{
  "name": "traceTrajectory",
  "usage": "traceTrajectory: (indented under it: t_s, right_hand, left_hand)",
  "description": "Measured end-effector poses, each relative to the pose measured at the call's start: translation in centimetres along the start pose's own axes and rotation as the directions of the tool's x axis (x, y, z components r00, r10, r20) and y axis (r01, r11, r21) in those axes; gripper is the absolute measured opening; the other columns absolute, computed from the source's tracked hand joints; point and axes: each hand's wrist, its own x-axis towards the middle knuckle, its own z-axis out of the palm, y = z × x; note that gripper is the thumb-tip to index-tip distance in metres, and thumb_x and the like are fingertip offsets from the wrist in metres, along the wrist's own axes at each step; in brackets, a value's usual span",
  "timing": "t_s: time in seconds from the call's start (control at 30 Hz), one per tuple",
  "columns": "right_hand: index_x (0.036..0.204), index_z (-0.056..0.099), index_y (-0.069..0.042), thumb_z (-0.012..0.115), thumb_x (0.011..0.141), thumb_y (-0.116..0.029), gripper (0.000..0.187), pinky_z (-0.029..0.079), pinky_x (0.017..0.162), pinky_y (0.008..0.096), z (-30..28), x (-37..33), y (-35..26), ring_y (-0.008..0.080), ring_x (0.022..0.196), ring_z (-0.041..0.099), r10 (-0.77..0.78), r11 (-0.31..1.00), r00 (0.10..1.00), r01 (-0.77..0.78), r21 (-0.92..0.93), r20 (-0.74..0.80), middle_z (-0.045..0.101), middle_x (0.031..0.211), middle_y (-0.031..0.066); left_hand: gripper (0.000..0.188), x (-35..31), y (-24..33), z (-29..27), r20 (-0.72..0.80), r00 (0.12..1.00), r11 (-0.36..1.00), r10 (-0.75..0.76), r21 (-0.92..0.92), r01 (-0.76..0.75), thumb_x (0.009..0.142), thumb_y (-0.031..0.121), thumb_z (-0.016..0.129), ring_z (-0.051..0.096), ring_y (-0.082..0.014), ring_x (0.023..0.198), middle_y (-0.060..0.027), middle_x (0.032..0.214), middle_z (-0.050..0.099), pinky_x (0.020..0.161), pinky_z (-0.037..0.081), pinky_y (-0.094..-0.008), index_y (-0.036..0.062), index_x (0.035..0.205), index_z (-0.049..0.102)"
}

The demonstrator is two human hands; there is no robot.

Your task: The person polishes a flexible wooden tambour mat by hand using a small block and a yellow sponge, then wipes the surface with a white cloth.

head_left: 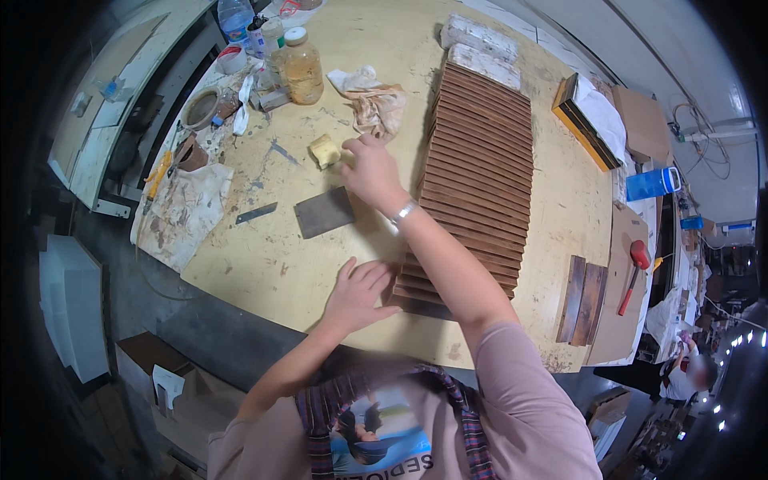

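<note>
My left hand point(358, 296) rests with its fingers spread on the table, by the near left corner of a long row of brown wooden slats point(480, 176). Over the table, left of the slats, is my right hand point(372, 172), its fingers bent and apart, with nothing seen in them. Just left of its fingertips sits a yellow sponge block point(324, 150). A stained crumpled cloth point(376, 104) lies just beyond this hand. Between my two hands is a dark flat rectangular plate point(325, 213). The palm side of the right hand is hidden.
Jars point(302, 68), tape and tools crowd the far left, beside a stained cloth point(188, 212). White wrapped blocks point(484, 52) stand beyond the slats. At right are two loose slats point(582, 300), a red mallet point(638, 260) and a blue bottle point(652, 184).
</note>
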Motion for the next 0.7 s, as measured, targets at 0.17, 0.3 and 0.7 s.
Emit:
traceTrajectory:
  t_s: [0.17, 0.3, 0.7]
  right_hand:
    - [0.102, 0.065, -0.004, 0.077, 0.078, -0.027, 0.035, 0.055, 0.083, 0.0455, 3.8, 3.6, -1.7, 0.0341, 0.104, 0.065, 0.151, 0.959, 0.983, -0.120, -0.256, 0.105, 0.066, 0.108, 0.0187]
    - [0.105, 0.064, -0.003, 0.077, 0.075, -0.021, 0.037, 0.055, 0.087, 0.0437, 5.0, 4.1, -0.1, 0.0341, 0.106, 0.063, 0.180, 0.965, 0.983, -0.169, -0.200, 0.036, 0.065, 0.109, 0.0168]
    - [0.119, 0.060, -0.001, 0.078, 0.074, -0.010, 0.050, 0.049, 0.084, 0.0457, -11.0, -12.1, 4.8, 0.0356, 0.094, 0.056, 0.171, 0.899, 0.882, -0.322, -0.297, -0.439, 0.060, 0.101, 0.0165]
  left_hand:
    - [0.075, 0.6, 0.2, -1.2, -0.010, 1.000, 0.995, 0.009, -0.099, -0.010, 0.076, 0.051, 0.075, 0.046, -0.0232, 0.135, -0.0069, 0.139, 0.057, 0.116, 0.026, -0.0531, 0.0065, 0.134, 0.060]
    - [0.075, 1.4, 0.6, -1.1, 0.028, 0.999, 0.992, 0.037, -0.119, -0.033, 0.077, 0.049, 0.075, 0.044, -0.0247, 0.136, -0.0082, 0.140, 0.055, 0.118, 0.024, -0.0522, 0.0044, 0.136, 0.057]
    - [0.075, 0.6, -0.1, 0.4, 0.024, 0.998, 0.994, 0.061, -0.089, -0.058, 0.079, 0.051, 0.075, 0.043, -0.0255, 0.136, -0.0088, 0.143, 0.052, 0.119, 0.019, -0.0560, 0.0010, 0.132, 0.057]
